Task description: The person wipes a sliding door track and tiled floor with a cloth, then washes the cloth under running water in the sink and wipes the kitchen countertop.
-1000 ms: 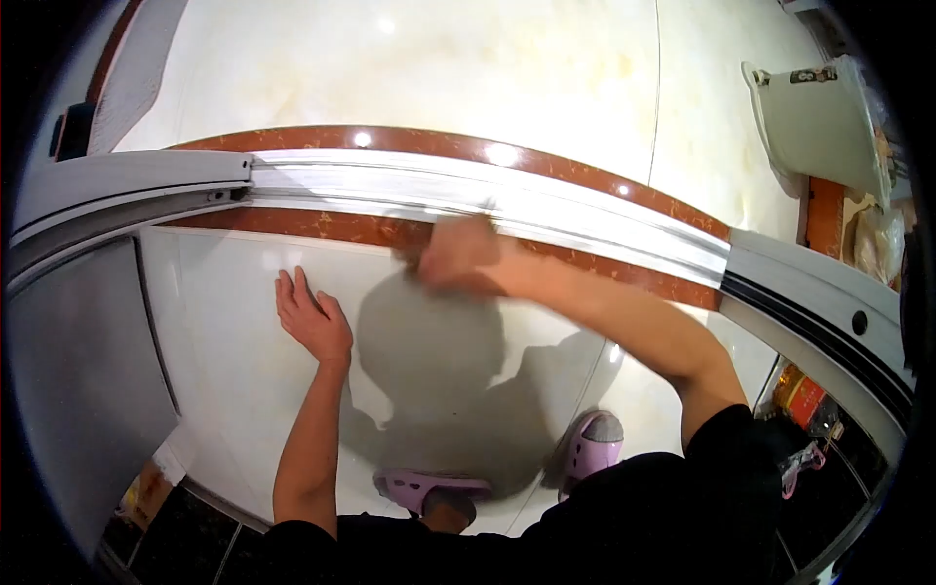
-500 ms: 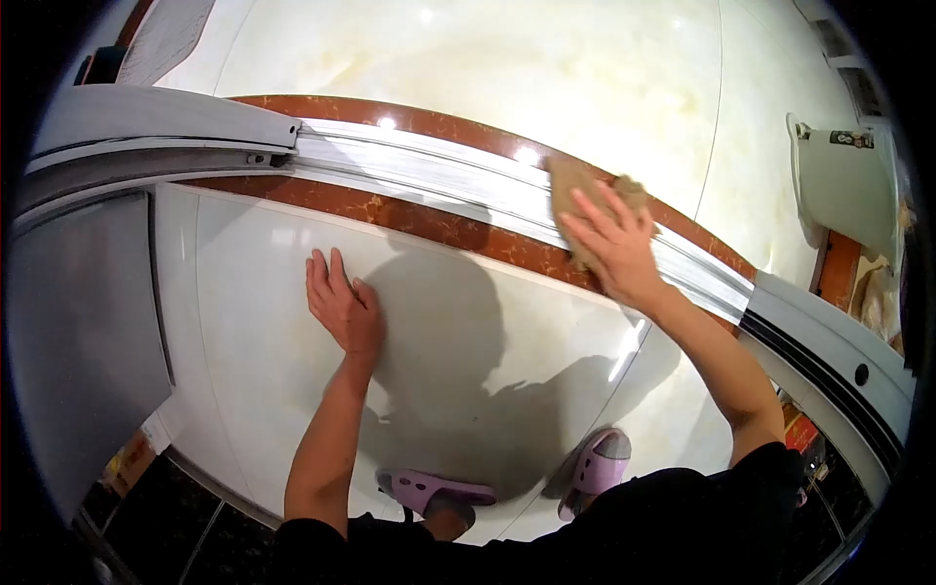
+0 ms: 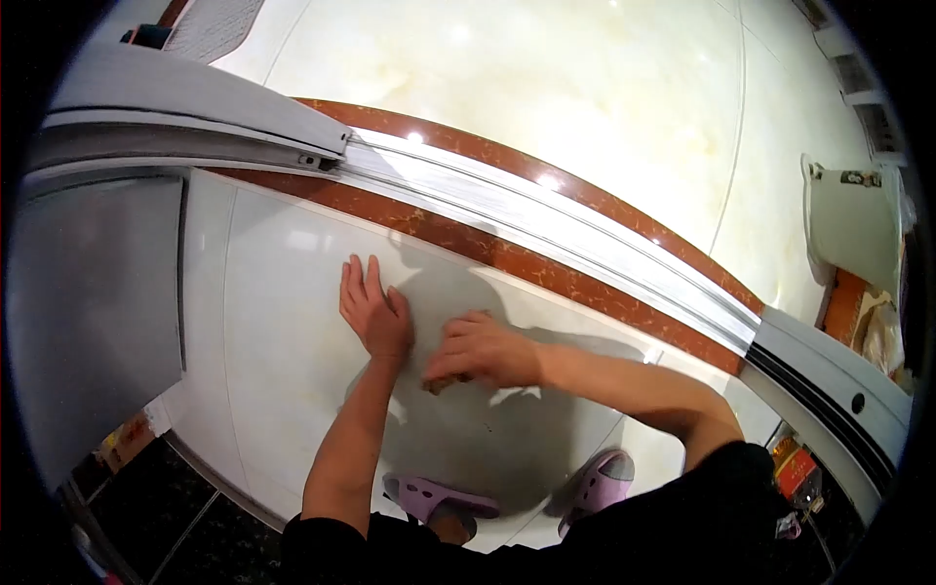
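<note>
My right hand (image 3: 487,351) is closed on a brown cloth (image 3: 444,384), with only a small bunched edge showing under the fingers. It is over the pale tiled floor (image 3: 283,322), close to my left hand (image 3: 375,310). The left hand has its fingers stretched out and holds nothing; whether its palm presses on the tile I cannot tell. Beyond both hands runs a white metal sliding-door track (image 3: 546,229), set between two strips of reddish-brown stone (image 3: 439,226).
Door panels stand at the left (image 3: 195,97) and right (image 3: 829,390) ends of the track. A grey cabinet (image 3: 97,312) is at left. My purple clogs (image 3: 444,497) are below my hands. A pale bin (image 3: 853,229) stands at far right, and a red-labelled bottle (image 3: 798,473) lower right.
My right hand has left the track with the cloth and come down and left, beside my left hand. The cloth, spread before, is now bunched. The view has shifted slightly.
</note>
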A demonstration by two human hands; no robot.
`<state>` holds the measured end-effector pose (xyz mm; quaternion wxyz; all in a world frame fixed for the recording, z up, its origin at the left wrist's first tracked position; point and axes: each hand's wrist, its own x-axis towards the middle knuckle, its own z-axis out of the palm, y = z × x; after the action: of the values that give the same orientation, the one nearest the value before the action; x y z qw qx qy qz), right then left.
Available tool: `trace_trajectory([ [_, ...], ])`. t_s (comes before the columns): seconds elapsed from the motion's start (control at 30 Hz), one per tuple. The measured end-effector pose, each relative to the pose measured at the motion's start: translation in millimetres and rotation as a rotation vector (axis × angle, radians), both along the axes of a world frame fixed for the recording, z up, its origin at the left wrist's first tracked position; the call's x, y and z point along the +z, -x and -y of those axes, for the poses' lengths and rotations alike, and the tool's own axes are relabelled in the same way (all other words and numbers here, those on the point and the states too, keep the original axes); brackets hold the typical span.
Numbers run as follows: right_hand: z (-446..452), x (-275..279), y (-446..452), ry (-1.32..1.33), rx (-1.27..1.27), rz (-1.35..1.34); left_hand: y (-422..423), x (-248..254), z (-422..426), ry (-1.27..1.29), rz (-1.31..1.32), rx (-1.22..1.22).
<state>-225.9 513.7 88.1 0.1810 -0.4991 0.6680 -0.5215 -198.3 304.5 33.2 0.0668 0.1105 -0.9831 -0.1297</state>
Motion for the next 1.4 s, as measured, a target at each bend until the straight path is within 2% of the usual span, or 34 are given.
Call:
trace_trajectory([
  [0.07, -36.4, 2.6, 24.1, 0.031, -0.203, 0.04, -4.1, -1.7, 3.6, -0.013, 0.0, -0.006],
  [0.17, -101.5, 22.5, 63.5, -0.333, -0.626, -0.208, -6.1, -9.0, 9.1, 0.004, -0.051, -0.048],
  [0.2, -108.6, 19.8, 64.5, -0.582, -0.679, -0.22, -5.7, -11.0, 9.6, 0.013, -0.075, -0.061],
  [0.23, -108.6, 0.9, 64.3, -0.698, -0.681, -0.242, -4.7, -10.6, 10.1, 0.015, -0.091, -0.073],
  [0.33, -82.8, -17.7, 71.8, -0.823, -0.642, -0.348, -3.4, -7.9, 6.2, 0.035, -0.049, -0.03],
  [0.5, 20.9, -39.1, 141.9, -0.659, -0.506, -0.56, -1.7, -3.9, 4.5, 0.037, -0.017, -0.014],
  [0.57, 70.0, -50.8, 162.1, -0.512, -0.578, -0.571, -1.8, -3.6, 5.6, 0.038, -0.015, -0.012],
  [0.67, 103.9, -49.5, 160.0, -0.487, -0.683, -0.491, -1.1, -2.1, 5.0, 0.016, -0.011, -0.014],
  [0.7, 104.9, -43.1, 158.6, -0.356, -0.748, -0.495, -1.5, -3.4, 4.6, 0.013, -0.013, -0.017],
  [0.8, 95.1, -14.9, 147.2, -0.876, -0.112, -0.362, -3.0, -10.0, 8.5, 0.021, -0.036, -0.031],
  [0.9, 46.6, -10.8, 78.9, -0.29, -0.062, -0.229, -1.7, -1.1, 7.7, -0.031, -0.041, -0.033],
  [1.0, 52.6, -21.7, 103.9, 0.025, -0.267, 0.096, -3.5, -0.2, 7.5, -0.034, 0.0, -0.013],
  [1.03, 62.8, 1.5, 132.5, -0.012, -0.338, -0.119, -3.0, -1.6, 8.3, -0.021, -0.003, -0.015],
  [1.07, 75.5, 14.7, 162.0, -0.269, -0.266, -0.265, -3.0, -2.5, 8.8, -0.006, -0.009, -0.02],
  [1.1, 91.1, 0.5, 169.4, -0.138, -0.479, -0.418, -2.2, -3.6, 8.1, 0.018, -0.019, -0.01],
  [1.17, 124.3, -39.1, 180.1, -0.289, -0.547, -0.531, -2.4, -2.8, 5.5, 0.011, 0.008, -0.003],
  [1.3, 125.3, -45.9, 167.2, -0.297, -0.59, -0.527, -2.0, -0.2, 5.4, -0.011, -0.022, -0.02],
  [1.4, 110.9, -35.8, 152.2, -0.425, -0.485, -0.497, -2.3, -3.1, 6.8, -0.021, 0.008, -0.004],
])
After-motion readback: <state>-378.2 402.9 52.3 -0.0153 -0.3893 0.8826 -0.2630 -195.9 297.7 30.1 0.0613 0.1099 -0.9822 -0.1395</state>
